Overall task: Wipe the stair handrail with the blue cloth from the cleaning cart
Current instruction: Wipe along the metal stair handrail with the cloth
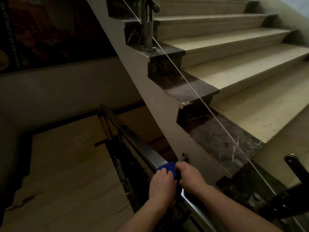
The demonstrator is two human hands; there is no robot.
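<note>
Two hands' fingers (168, 173) gripping blue cloth (168, 166), on handrail (150, 153)

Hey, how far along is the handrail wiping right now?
Done: the blue cloth is fetched and wrapped on the handrail. In hand: the left hand and right hand both press the cloth onto the rail. Left: the rail running down toward the lower landing; whether any stretch is already clean cannot be told in this dim light.

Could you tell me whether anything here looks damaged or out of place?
Nothing stands out. Both hands, left hand and right hand, hold the blue cloth around the handrail.
</note>
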